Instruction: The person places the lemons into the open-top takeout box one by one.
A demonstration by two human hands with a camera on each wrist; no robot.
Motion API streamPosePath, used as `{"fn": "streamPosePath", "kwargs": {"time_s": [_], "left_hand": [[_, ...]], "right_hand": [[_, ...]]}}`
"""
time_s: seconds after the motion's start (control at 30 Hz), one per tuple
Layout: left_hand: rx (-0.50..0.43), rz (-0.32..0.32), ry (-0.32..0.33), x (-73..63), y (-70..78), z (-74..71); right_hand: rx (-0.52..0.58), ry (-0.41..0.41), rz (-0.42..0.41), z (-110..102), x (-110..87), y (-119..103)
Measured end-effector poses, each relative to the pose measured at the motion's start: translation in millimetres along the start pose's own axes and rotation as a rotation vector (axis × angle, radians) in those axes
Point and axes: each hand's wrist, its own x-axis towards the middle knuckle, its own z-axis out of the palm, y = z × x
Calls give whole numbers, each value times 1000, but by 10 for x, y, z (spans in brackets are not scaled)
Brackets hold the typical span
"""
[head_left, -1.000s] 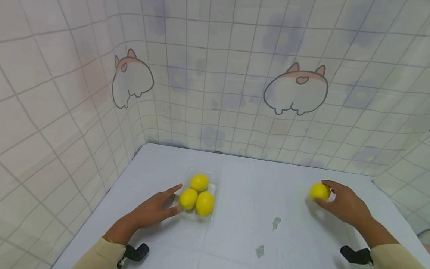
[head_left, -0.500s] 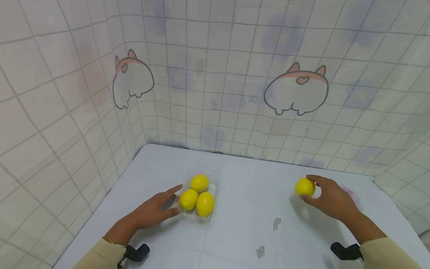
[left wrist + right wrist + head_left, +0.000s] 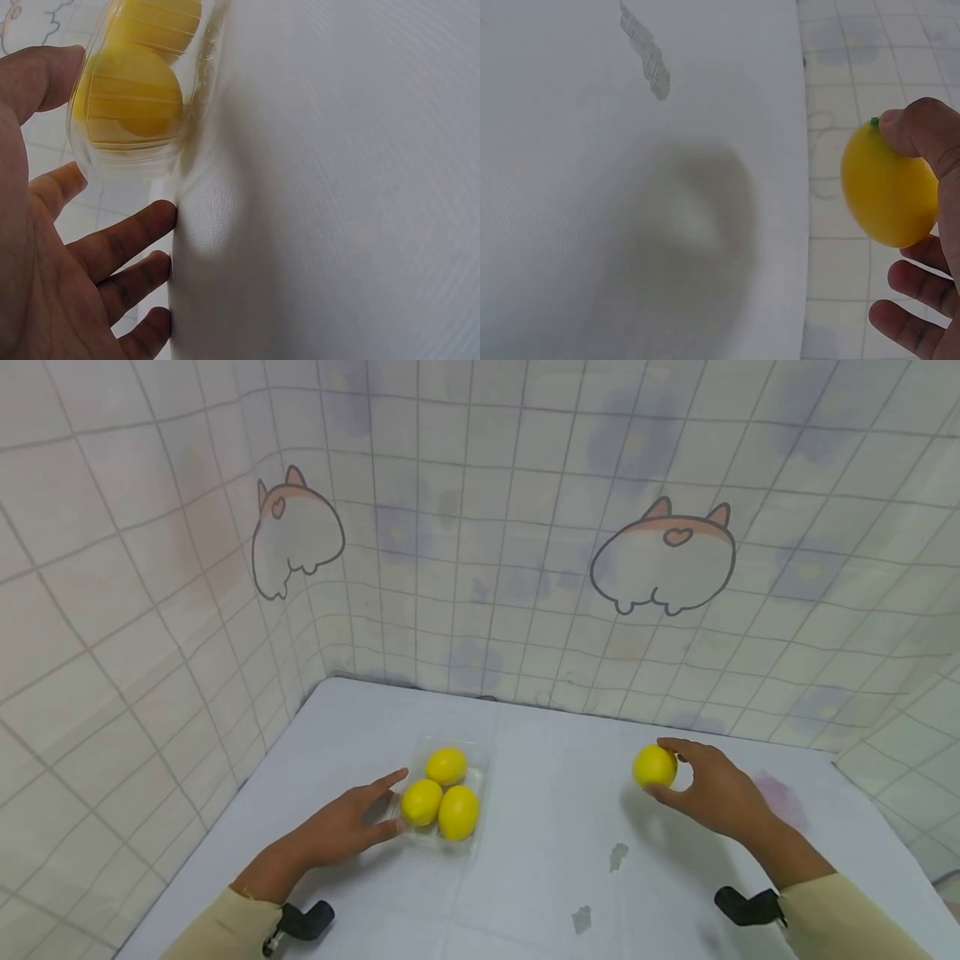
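A clear plastic container (image 3: 480, 777) on the left half of the table carries three yellow lemons (image 3: 458, 813). My left hand (image 3: 333, 828) stays at its left side, fingers spread; in the left wrist view the thumb and index fingertips touch or nearly touch the container wall (image 3: 120, 161). Other fingertips there rest on the tabletop. Between thumb and fingers my right hand (image 3: 716, 789) pinches another lemon (image 3: 655, 766), held above the table on the right. Its green stem nub shows by the thumb on this lemon (image 3: 889, 191) in the right wrist view.
The white table (image 3: 547, 793) has two grey worn patches (image 3: 618, 857) and a pinkish stain (image 3: 782, 802) near my right wrist. A patterned grid curtain (image 3: 510, 552) hangs along the back and left edges. Black camera mounts (image 3: 748, 907) sit at both wrists.
My right hand has moved left and slightly away from me, carrying the lemon; the pink stain behind it has come into view. The left hand and the container have stayed put.
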Motion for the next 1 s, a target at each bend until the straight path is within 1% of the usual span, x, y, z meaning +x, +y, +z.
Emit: {"fn": "streamPosePath", "kwargs": {"time_s": [0.13, 0.33, 0.63, 1.0], "left_hand": [[10, -4, 0, 3, -3, -4], [16, 9, 0, 8, -13, -16], [16, -22, 3, 15, -5, -15], [-1, -26, 1, 2, -4, 3]], "right_hand": [[7, 9, -13, 27, 32, -63], [16, 10, -38, 65, 74, -146], [22, 32, -72, 119, 134, -316], [37, 41, -109, 211, 216, -497]]}}
